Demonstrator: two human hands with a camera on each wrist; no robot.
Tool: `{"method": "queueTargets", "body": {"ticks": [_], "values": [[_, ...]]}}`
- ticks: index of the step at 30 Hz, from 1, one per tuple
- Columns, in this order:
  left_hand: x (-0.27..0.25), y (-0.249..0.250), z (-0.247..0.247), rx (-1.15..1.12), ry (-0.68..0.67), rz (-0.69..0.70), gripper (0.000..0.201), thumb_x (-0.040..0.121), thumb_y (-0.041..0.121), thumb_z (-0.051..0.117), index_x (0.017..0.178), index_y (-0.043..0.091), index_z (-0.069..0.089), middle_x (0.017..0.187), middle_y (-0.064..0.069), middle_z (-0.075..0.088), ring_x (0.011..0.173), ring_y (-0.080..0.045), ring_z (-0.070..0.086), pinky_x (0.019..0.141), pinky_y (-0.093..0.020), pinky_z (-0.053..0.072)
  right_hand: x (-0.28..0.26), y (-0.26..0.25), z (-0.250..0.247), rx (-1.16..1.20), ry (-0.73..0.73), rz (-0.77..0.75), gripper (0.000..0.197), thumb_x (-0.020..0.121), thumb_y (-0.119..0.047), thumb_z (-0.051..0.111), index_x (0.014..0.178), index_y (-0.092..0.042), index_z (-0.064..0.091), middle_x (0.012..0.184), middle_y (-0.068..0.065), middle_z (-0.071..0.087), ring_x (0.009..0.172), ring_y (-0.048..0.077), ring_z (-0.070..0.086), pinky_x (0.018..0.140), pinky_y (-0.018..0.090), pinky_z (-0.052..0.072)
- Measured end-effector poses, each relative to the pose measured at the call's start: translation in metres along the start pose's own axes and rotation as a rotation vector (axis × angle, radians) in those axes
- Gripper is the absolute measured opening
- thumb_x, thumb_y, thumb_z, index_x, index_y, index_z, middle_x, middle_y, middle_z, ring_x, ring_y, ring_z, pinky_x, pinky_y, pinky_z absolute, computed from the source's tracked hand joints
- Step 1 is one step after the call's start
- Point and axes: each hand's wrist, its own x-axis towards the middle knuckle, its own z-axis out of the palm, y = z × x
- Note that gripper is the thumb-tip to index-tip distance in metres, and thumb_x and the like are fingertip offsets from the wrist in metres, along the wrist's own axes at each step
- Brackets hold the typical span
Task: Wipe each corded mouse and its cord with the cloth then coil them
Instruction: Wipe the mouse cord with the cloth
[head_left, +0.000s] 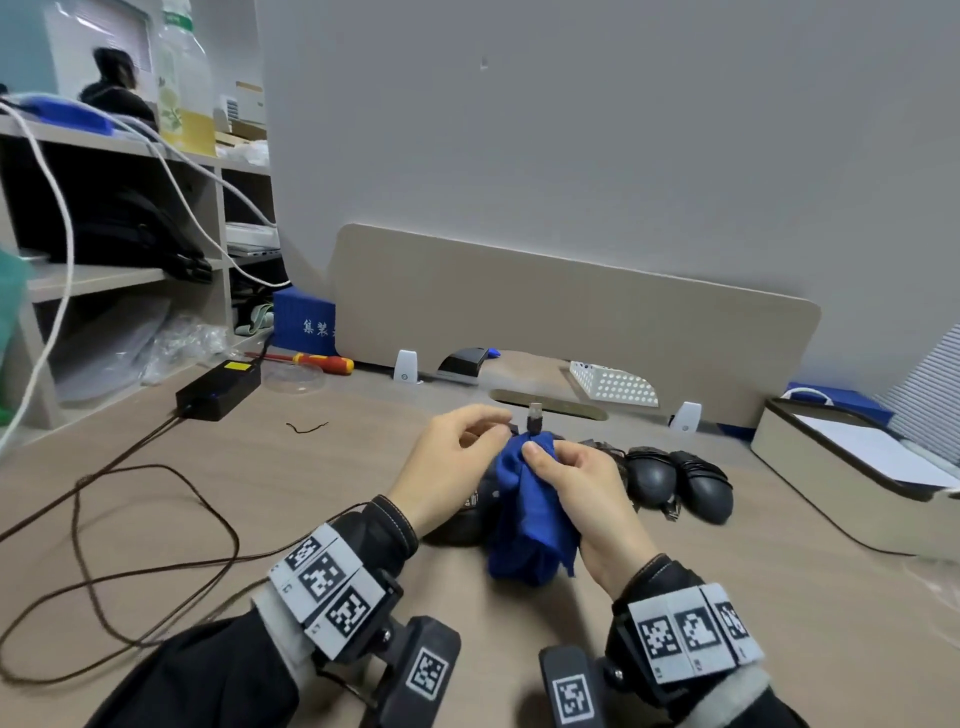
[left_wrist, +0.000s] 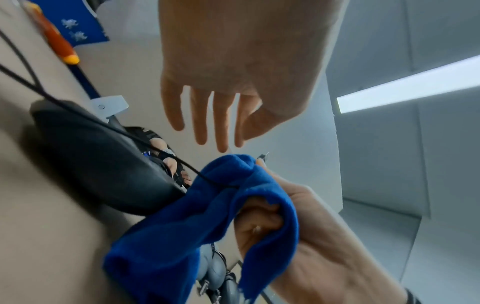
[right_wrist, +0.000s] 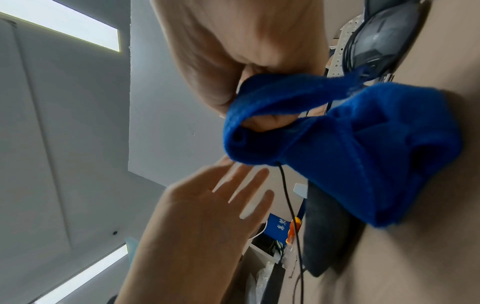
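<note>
Your right hand (head_left: 582, 483) pinches the bunched blue cloth (head_left: 524, 514) around the thin black cord's (left_wrist: 166, 153) upright plug end (head_left: 535, 415), while your left hand (head_left: 452, 467), fingers loose and empty, hovers just left.

A black power adapter (head_left: 218, 389), a red-yellow screwdriver (head_left: 322, 360), and perhaps a white perforated basket (head_left: 613, 384).
</note>
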Motion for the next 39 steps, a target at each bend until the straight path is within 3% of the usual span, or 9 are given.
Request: {"method": "queueTargets", "body": {"ticks": [5, 10, 15, 22, 26, 31, 34, 37, 39], "values": [[0.001, -0.001, -0.003, -0.050, 0.009, 0.043, 0.012, 0.093, 0.011, 0.066, 0.086, 0.005, 0.074, 0.071, -0.001, 0.067, 0.059, -0.002, 0.053, 0.056, -0.016, 0.043, -0.006, 0.000, 0.006, -0.085, -0.173, -0.027, 0.013, 0.097, -0.008, 0.061, 0.090, -0.002, 0.069, 0.073, 0.010, 0.071, 0.066, 0.018, 0.067, 0.063, 0.031, 0.052], [-0.003, -0.001, -0.011, -0.273, 0.037, -0.152, 0.018, 0.095, 0.005, 0.060, 0.092, -0.011, 0.069, 0.052, -0.001, 0.051, 0.041, -0.008, 0.040, 0.040, -0.018, 0.035, -0.009, 0.000, 0.003, 0.025, -0.143, 0.012, 0.018, 0.097, -0.007, 0.057, 0.097, 0.003, 0.071, 0.090, 0.020, 0.075, 0.078, 0.024, 0.070, 0.078, 0.036, 0.057], [-0.005, 0.000, -0.014, -0.407, 0.049, -0.194, 0.017, 0.096, 0.007, 0.060, 0.088, -0.002, 0.072, 0.059, -0.006, 0.049, 0.049, -0.013, 0.042, 0.042, -0.020, 0.039, -0.008, 0.003, -0.003, 0.372, -0.062, 0.172, 0.036, 0.089, -0.019, 0.063, 0.118, 0.003, 0.067, 0.122, 0.028, 0.066, 0.109, 0.038, 0.066, 0.106, 0.052, 0.046], [-0.006, 0.004, -0.014, -0.434, -0.026, -0.113, 0.022, 0.099, 0.006, 0.053, 0.091, 0.006, 0.073, 0.067, 0.001, 0.060, 0.049, -0.010, 0.040, 0.038, -0.017, 0.029, -0.006, -0.003, -0.011, 0.639, -0.149, 0.307, 0.045, 0.098, -0.023, 0.048, 0.133, 0.001, 0.059, 0.122, 0.020, 0.066, 0.105, 0.033, 0.064, 0.097, 0.042, 0.048], [-0.008, 0.003, -0.013, -0.413, -0.062, -0.052, 0.023, 0.100, 0.004, 0.051, 0.093, 0.010, 0.072, 0.069, 0.003, 0.060, 0.050, -0.010, 0.037, 0.038, -0.017, 0.027, -0.006, -0.002, -0.009, 0.684, -0.180, 0.299, 0.056, 0.091, -0.022, 0.049, 0.142, 0.003, 0.049, 0.146, 0.022, 0.049, 0.130, 0.036, 0.052, 0.115, 0.044, 0.035], [-0.008, -0.001, -0.013, -0.360, -0.038, 0.060, 0.017, 0.097, 0.001, 0.056, 0.095, 0.009, 0.071, 0.068, -0.007, 0.054, 0.049, -0.015, 0.034, 0.041, -0.020, 0.031, -0.007, -0.006, -0.012, 0.672, -0.233, 0.278, 0.036, 0.092, -0.018, 0.043, 0.114, 0.000, 0.066, 0.112, 0.020, 0.059, 0.102, 0.032, 0.056, 0.087, 0.035, 0.052], [-0.009, -0.005, -0.013, -0.335, -0.041, 0.091, 0.014, 0.095, 0.001, 0.059, 0.098, 0.006, 0.071, 0.055, 0.004, 0.056, 0.041, -0.011, 0.037, 0.042, -0.019, 0.034, -0.011, -0.006, -0.012, 0.556, -0.271, 0.223, 0.034, 0.098, -0.016, 0.045, 0.118, 0.002, 0.067, 0.109, 0.022, 0.061, 0.101, 0.031, 0.056, 0.088, 0.036, 0.051], [-0.011, -0.006, -0.010, -0.377, -0.096, 0.101, 0.013, 0.091, 0.007, 0.063, 0.098, 0.006, 0.073, 0.071, -0.012, 0.065, 0.042, -0.014, 0.041, 0.041, -0.018, 0.038, -0.011, 0.000, -0.007, 0.483, -0.288, 0.143, 0.039, 0.096, -0.015, 0.056, 0.129, 0.006, 0.059, 0.123, 0.032, 0.061, 0.108, 0.038, 0.059, 0.101, 0.048, 0.048], [-0.012, -0.006, -0.010, -0.392, -0.133, 0.083, 0.015, 0.089, 0.009, 0.064, 0.100, 0.005, 0.073, 0.072, -0.010, 0.064, 0.046, -0.016, 0.043, 0.040, -0.018, 0.039, -0.012, -0.001, -0.004, 0.412, -0.275, 0.097, 0.036, 0.091, -0.017, 0.062, 0.118, 0.007, 0.065, 0.114, 0.033, 0.065, 0.097, 0.038, 0.065, 0.091, 0.045, 0.055]]}}
